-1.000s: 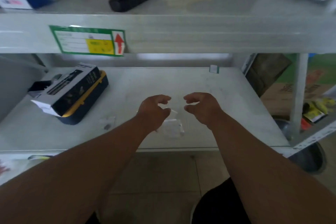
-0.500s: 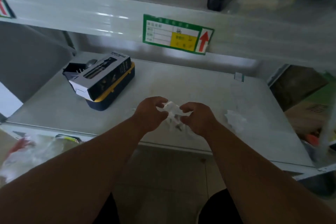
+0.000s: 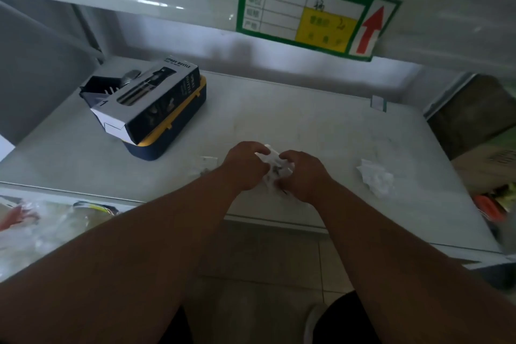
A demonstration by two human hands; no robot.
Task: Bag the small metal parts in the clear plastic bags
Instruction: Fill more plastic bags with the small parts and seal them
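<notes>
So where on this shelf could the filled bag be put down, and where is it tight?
Bare shelf lies behind the hands, between the spray bottle box and the back right corner. Another free strip runs along the front left edge, below that box. It is tighter around the left hand and right hand holding the clear bag, with crumpled plastic to their right.

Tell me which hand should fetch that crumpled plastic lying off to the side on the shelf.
Right. The crumpled plastic lies on the shelf just beyond the right hand. The left hand would have to cross over, so it had better keep holding the clear bag.
</notes>
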